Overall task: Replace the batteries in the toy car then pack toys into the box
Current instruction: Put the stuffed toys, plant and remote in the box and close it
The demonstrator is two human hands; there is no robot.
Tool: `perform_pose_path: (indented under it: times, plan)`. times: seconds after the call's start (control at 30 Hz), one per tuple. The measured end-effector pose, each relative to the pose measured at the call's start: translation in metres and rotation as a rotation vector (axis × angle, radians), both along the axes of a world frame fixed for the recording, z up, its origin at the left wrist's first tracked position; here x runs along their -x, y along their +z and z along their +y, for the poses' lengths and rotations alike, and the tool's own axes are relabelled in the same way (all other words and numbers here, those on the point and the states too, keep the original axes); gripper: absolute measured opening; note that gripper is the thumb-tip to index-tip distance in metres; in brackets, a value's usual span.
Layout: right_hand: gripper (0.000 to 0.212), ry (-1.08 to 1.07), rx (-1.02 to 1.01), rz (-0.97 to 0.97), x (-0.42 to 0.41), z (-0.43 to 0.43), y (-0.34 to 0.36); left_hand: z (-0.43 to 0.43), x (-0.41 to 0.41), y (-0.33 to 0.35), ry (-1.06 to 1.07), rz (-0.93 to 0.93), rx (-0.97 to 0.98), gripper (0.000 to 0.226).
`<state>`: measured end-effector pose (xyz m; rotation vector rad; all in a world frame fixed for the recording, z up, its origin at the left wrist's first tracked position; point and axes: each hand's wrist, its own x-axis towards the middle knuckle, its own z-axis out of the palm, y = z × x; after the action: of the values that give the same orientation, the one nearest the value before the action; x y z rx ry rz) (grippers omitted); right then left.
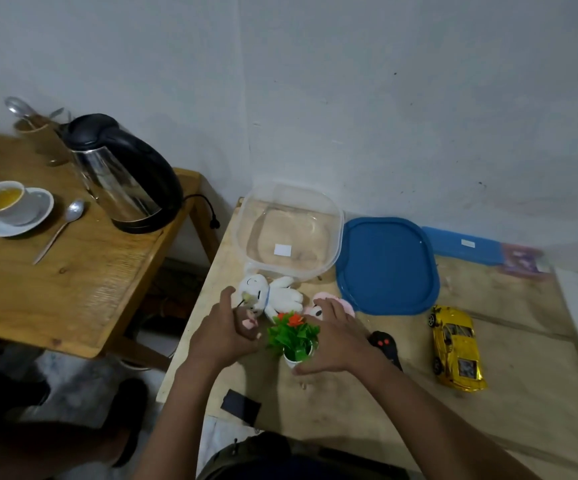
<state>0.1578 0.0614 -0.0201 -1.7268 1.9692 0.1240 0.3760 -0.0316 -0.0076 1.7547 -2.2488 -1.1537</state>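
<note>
A clear plastic box (339, 237) stands open at the back of the wooden table, with its blue lid (388, 268) flat beside it. The gold toy car (457, 348) lies to the right. A white plush toy (280, 292), a pink plush (344, 306) and a small fake plant in a white pot (292, 334) sit in front of the box. My left hand (225, 330) has curled fingers at the white plush's head, where a thin black cord runs into them. My right hand (336, 341) is spread behind the plant, thumb at the pot, partly covering a black remote (383, 342).
A small black flat piece (239, 403) lies at the table's front left edge. A blue packet (464, 244) rests against the wall at the back right. A lower side table on the left carries a kettle (121, 174), a cup on a saucer (3, 202) and a spoon (59, 230).
</note>
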Motion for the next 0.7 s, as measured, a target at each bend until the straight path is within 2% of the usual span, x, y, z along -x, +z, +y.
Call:
perform_pose_path:
  times: [0.13,0.23,0.33,0.53,0.7]
  plan:
    - [0.114,-0.066,-0.094,-0.064,-0.010,-0.004,0.002,-0.014,0.015,0.013,-0.242,-0.100,0.045,0.096]
    - [0.101,-0.093,-0.009,-0.065,-0.019,-0.011,-0.004,-0.032,0.018,0.011,-0.348,-0.189,-0.037,0.096]
    - [0.088,-0.083,0.099,-0.028,-0.015,-0.007,-0.009,-0.040,0.022,0.003,-0.409,-0.218,-0.050,0.101]
    - [0.090,-0.080,0.149,-0.036,-0.017,-0.005,-0.017,-0.043,0.028,-0.003,-0.498,-0.293,-0.050,0.119]
    - [0.077,-0.119,0.205,-0.092,-0.017,-0.003,-0.016,-0.050,0.039,-0.007,-0.556,-0.386,-0.007,0.129]
